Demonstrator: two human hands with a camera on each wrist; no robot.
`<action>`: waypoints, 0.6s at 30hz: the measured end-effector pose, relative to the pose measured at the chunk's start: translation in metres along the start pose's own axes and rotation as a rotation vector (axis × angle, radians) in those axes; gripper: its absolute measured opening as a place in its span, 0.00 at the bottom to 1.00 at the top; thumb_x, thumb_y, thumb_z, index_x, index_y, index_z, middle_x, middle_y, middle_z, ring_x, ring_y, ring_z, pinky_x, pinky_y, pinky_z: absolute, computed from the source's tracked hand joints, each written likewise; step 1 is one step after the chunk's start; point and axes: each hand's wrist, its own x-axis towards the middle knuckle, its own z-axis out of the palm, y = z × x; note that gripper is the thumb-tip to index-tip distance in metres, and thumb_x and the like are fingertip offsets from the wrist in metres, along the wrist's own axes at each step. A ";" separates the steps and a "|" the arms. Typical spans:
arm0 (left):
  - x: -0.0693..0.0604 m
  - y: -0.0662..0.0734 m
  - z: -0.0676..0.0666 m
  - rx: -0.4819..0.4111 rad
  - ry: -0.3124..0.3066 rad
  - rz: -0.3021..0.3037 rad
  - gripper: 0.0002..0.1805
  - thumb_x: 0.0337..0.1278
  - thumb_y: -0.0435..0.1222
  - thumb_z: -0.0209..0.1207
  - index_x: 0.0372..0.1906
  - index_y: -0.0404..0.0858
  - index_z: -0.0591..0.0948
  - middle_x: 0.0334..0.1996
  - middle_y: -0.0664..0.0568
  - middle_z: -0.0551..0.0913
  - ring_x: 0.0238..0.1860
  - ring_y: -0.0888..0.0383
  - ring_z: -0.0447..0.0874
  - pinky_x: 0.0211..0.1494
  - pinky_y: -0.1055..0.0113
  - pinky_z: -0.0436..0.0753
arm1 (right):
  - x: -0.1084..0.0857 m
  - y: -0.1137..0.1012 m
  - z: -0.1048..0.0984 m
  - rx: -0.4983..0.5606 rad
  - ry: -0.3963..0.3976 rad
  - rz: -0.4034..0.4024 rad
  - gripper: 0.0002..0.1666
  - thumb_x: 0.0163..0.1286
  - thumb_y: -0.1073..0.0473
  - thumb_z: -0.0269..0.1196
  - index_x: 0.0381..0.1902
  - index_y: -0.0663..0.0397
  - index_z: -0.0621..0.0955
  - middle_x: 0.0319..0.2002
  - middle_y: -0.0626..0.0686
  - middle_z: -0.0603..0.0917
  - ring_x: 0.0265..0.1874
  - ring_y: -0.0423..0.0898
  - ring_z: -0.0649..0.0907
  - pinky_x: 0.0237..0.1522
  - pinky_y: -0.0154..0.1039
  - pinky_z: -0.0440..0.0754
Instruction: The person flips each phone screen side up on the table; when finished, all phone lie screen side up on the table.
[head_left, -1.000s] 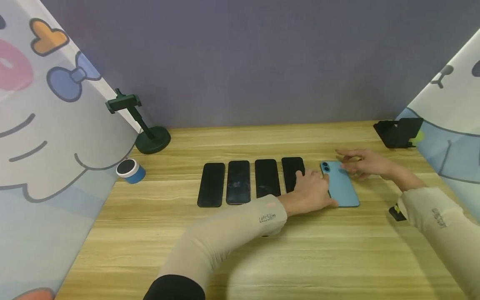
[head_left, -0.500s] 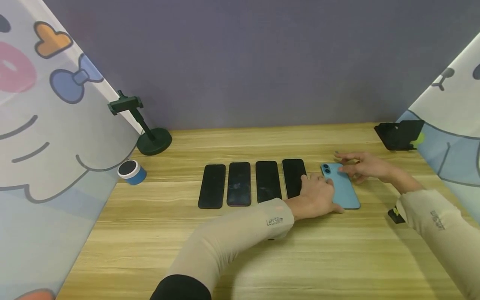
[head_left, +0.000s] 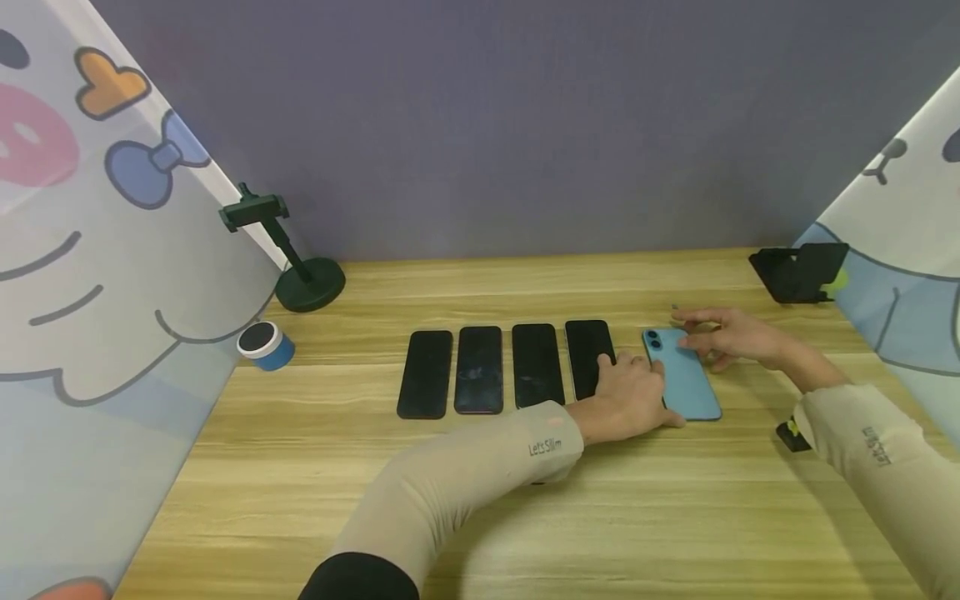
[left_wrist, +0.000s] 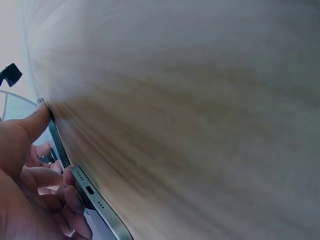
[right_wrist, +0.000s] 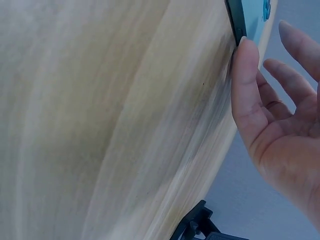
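A light blue phone [head_left: 688, 385] lies back up on the wooden table, its camera lenses at the far left corner. My left hand [head_left: 628, 396] reaches between it and the rightmost black phone [head_left: 588, 350]. In the left wrist view the thumb rests along one phone's edge, while the curled fingertips touch the end of a nearer phone [left_wrist: 102, 202] with a charging port. My right hand [head_left: 738, 337] has its thumb against the blue phone's right edge, its other fingers loosely spread. Three more black phones, such as the leftmost phone [head_left: 425, 375], lie in the row.
A dark green stand [head_left: 309, 283] and a blue-and-white tub [head_left: 266, 346] stand at left. A black folding stand [head_left: 801, 272] sits at the back right. By the right sleeve lies a small black object [head_left: 792, 435]. A dark edge peeks from under the left sleeve.
My left hand has shifted slightly right, toward the blue phone. The right hand and the phones stay nearly where they were; the head view has tilted a little.
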 end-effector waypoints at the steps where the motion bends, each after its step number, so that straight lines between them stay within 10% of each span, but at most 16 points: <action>1: 0.000 0.000 0.000 0.000 -0.003 0.000 0.49 0.52 0.76 0.50 0.77 0.58 0.63 0.69 0.64 0.71 0.67 0.59 0.68 0.65 0.53 0.69 | 0.000 0.000 0.000 0.000 0.000 0.001 0.42 0.74 0.49 0.61 0.78 0.59 0.59 0.68 0.67 0.66 0.34 0.45 0.81 0.35 0.44 0.87; 18: 0.002 -0.003 -0.003 -0.015 -0.031 -0.024 0.52 0.51 0.77 0.49 0.78 0.56 0.60 0.72 0.64 0.69 0.72 0.58 0.65 0.69 0.51 0.67 | 0.003 0.003 0.000 0.031 0.000 0.005 0.42 0.74 0.50 0.62 0.78 0.60 0.60 0.68 0.67 0.66 0.32 0.43 0.79 0.33 0.43 0.86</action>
